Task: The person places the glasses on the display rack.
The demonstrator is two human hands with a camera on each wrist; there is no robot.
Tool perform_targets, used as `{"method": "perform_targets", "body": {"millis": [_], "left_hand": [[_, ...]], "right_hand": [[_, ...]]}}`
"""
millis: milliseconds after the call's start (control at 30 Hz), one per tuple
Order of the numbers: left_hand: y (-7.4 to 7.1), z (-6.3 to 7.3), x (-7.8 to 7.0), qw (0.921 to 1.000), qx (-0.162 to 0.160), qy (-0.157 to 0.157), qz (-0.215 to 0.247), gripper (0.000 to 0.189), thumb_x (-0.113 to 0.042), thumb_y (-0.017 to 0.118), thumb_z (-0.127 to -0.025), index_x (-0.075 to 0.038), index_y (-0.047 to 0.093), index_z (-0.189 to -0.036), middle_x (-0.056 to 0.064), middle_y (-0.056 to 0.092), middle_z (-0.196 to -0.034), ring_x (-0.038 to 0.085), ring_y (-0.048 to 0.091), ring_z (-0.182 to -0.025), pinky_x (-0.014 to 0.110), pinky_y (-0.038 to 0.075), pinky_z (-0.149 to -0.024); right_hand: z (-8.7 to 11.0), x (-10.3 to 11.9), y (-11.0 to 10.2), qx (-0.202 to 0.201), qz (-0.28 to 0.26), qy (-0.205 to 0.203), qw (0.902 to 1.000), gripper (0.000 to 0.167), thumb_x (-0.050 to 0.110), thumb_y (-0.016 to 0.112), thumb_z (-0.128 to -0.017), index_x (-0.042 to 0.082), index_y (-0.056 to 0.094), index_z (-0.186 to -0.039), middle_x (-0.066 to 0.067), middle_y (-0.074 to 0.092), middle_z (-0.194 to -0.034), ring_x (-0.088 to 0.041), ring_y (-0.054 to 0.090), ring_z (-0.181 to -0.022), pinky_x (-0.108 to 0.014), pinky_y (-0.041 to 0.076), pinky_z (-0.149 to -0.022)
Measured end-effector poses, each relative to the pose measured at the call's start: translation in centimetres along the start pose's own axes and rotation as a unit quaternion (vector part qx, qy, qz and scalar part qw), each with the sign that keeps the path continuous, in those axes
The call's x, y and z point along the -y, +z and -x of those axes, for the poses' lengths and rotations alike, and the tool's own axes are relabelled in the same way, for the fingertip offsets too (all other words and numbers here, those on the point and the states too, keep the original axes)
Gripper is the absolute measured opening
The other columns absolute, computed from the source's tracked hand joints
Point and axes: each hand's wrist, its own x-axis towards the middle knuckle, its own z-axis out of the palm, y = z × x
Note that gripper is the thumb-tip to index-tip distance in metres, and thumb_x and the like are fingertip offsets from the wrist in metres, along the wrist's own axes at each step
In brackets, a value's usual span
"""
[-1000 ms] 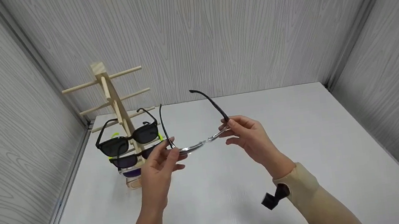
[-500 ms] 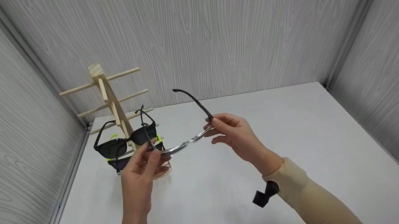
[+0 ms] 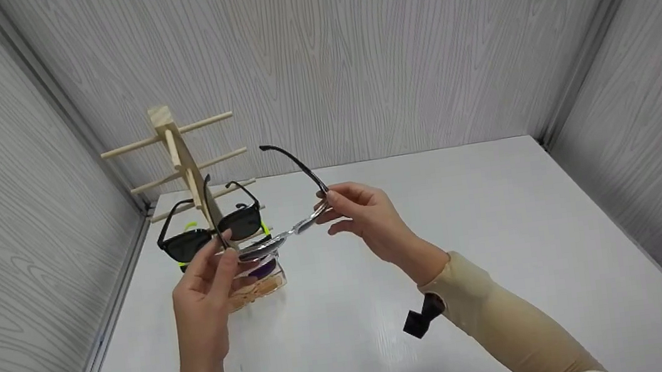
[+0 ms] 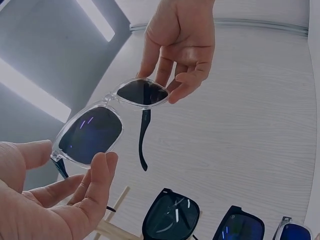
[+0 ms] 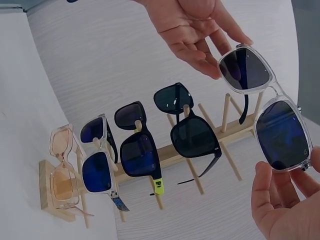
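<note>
A pair of sunglasses (image 3: pixel 269 245) with a clear frame, dark lenses and black temples is held up between both hands, its temples unfolded and pointing away from me. My left hand (image 3: pixel 202 296) pinches the left end of the frame near the hinge. At the other end, my right hand (image 3: pixel 367 222) grips the right hinge corner between thumb and fingers. Behind the left hand stands a wooden display rack (image 3: pixel 159 116), partly covered by that hand and the held pair. In the right wrist view the lenses (image 5: pixel 282 135) look bluish and face the camera.
Several pairs hang on the rack: black sunglasses (image 5: pixel 195 137), a black pair with a yellow temple tip (image 5: pixel 137 152), a clear-framed blue-lensed pair (image 5: pixel 97 172) and a pale orange pair (image 5: pixel 62 185) lowest. Upper pegs (image 3: pixel 206 121) stick out sideways. Grey panels enclose the white table (image 3: pixel 468 226).
Both hands have moved left with the sunglasses, the right hand also slightly upward. The held pair now overlaps the rack in the head view. Both grips look the same.
</note>
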Motion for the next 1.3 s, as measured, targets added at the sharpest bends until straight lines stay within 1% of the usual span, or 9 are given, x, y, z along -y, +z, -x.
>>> {"method": "perform_targets", "body": {"millis": [267, 367, 533, 733, 867, 1067, 1100, 1167, 1300], "left_hand": [[-1.2, -0.5, -0.4, 0.9997, -0.022, 0.004, -0.009, 0.033, -0.013, 0.056, -0.094, -0.003, 0.056, -0.126, 0.017, 0.061, -0.099, 0.025, 0.065, -0.084, 0.032, 0.055, -0.069], [-1.6, -0.7, -0.6, 0.9996, -0.027, 0.006, -0.007, 0.032, -0.014, 0.056, -0.094, -0.005, 0.057, -0.125, 0.018, 0.06, -0.098, 0.025, 0.065, -0.084, 0.031, 0.055, -0.07], [-2.2, -1.2, -0.8, 0.9992, -0.038, 0.008, 0.003, 0.032, -0.016, 0.056, -0.094, -0.004, 0.058, -0.123, 0.02, 0.06, -0.097, 0.027, 0.065, -0.083, 0.03, 0.055, -0.069], [-2.7, -1.9, -0.9, 0.9984, -0.055, 0.0, 0.014, 0.032, -0.019, 0.057, -0.094, -0.003, 0.058, -0.122, 0.02, 0.059, -0.097, 0.03, 0.065, -0.086, 0.03, 0.055, -0.068], [-3.3, -2.4, -1.0, 0.9979, -0.063, -0.007, 0.014, 0.033, -0.022, 0.056, -0.094, -0.004, 0.059, -0.121, 0.018, 0.059, -0.095, 0.027, 0.065, -0.085, 0.03, 0.055, -0.068], [-4.2, -3.0, -1.0, 0.9971, -0.074, 0.005, 0.017, 0.032, -0.023, 0.056, -0.094, -0.002, 0.06, -0.119, 0.019, 0.061, -0.09, 0.027, 0.066, -0.08, 0.03, 0.055, -0.067], [-4.3, -3.1, -0.9, 0.9969, -0.077, 0.005, 0.016, 0.033, -0.024, 0.056, -0.094, -0.002, 0.06, -0.118, 0.019, 0.062, -0.09, 0.026, 0.066, -0.079, 0.029, 0.055, -0.066], [-4.5, -3.4, -0.9, 0.9966, -0.08, 0.002, 0.016, 0.033, -0.024, 0.056, -0.094, 0.0, 0.06, -0.116, 0.017, 0.062, -0.097, 0.025, 0.066, -0.079, 0.028, 0.055, -0.066], [-4.6, -4.1, -0.8, 0.9956, -0.091, -0.006, 0.022, 0.037, -0.025, 0.057, -0.093, 0.003, 0.06, -0.116, 0.016, 0.062, -0.102, 0.023, 0.066, -0.077, 0.027, 0.054, -0.065]], "right_hand": [[-1.5, -0.2, 1.5, 0.004, -0.005, 0.009, 0.9999, 0.014, 0.013, 0.059, -0.092, 0.004, 0.064, -0.102, -0.013, 0.063, -0.096, -0.025, 0.065, -0.087, -0.031, 0.054, -0.069], [-2.2, -0.3, 2.1, 0.003, -0.006, 0.012, 0.9999, 0.014, 0.012, 0.059, -0.092, 0.004, 0.064, -0.102, -0.013, 0.063, -0.096, -0.024, 0.065, -0.086, -0.031, 0.054, -0.068], [-3.1, -0.3, 2.9, 0.001, 0.001, 0.011, 0.9999, 0.014, 0.011, 0.058, -0.092, 0.003, 0.063, -0.103, -0.012, 0.063, -0.094, -0.025, 0.065, -0.086, -0.03, 0.054, -0.068], [-3.9, -0.4, 3.7, -0.006, 0.015, 0.012, 0.9998, 0.018, 0.012, 0.058, -0.092, 0.0, 0.062, -0.105, -0.01, 0.064, -0.093, -0.025, 0.065, -0.085, -0.03, 0.054, -0.068], [-4.4, -0.6, 4.2, -0.011, 0.025, 0.011, 0.9996, 0.021, 0.014, 0.06, -0.092, -0.001, 0.062, -0.106, -0.01, 0.064, -0.093, -0.025, 0.065, -0.084, -0.031, 0.054, -0.068], [-5.1, -0.7, 5.1, -0.003, 0.041, 0.013, 0.9991, 0.022, 0.017, 0.06, -0.092, 0.0, 0.062, -0.105, -0.01, 0.065, -0.092, -0.026, 0.065, -0.086, -0.033, 0.054, -0.069], [-5.3, -0.7, 5.2, -0.002, 0.044, 0.014, 0.9989, 0.022, 0.017, 0.06, -0.092, 0.0, 0.062, -0.105, -0.01, 0.065, -0.092, -0.027, 0.065, -0.087, -0.033, 0.054, -0.07], [-5.6, -0.7, 5.3, -0.003, 0.048, 0.019, 0.9987, 0.022, 0.018, 0.06, -0.092, 0.0, 0.063, -0.105, -0.011, 0.066, -0.092, -0.028, 0.065, -0.087, -0.033, 0.054, -0.07], [-6.1, -0.6, 5.4, -0.008, 0.052, 0.032, 0.9981, 0.022, 0.018, 0.059, -0.092, 0.0, 0.062, -0.105, -0.011, 0.065, -0.093, -0.028, 0.065, -0.087, -0.034, 0.054, -0.07]]}}
